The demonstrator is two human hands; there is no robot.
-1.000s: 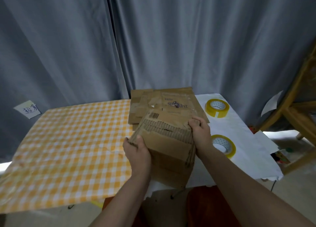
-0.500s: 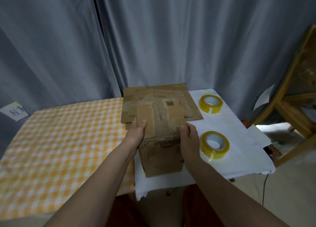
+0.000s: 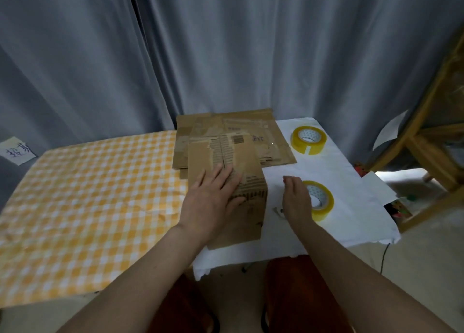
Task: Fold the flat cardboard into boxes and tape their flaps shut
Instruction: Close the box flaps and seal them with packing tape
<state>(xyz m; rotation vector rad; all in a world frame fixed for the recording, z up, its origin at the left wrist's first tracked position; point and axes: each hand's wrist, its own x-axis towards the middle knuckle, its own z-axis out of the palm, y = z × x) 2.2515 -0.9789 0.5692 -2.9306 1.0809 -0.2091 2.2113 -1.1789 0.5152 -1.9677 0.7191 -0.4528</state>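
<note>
Folded box (image 3: 233, 172) now stands on the counter (image 3: 88, 194) at the seam between the checked cloth and the white sheet (image 3: 351, 182), top flaps closed, just in front of the stack of flat cardboard (image 3: 266, 132). Half a second ago both hands clasped its sides; now the left hand (image 3: 213, 194) lies flat on the top flaps, fingers straight, pressing them down, gripping nothing. The right hand (image 3: 296, 197) has let go and hangs just beside the box, fingers loosely curled, empty, right over the near tape roll (image 3: 324, 202). Second tape roll (image 3: 308, 140) sits further back on the sheet. Read: folding is done for this box, flaps pinned, taping not yet started. Likely next is grabbing the near roll. Flaps may spring up if left-hand pressure eases.
</note>
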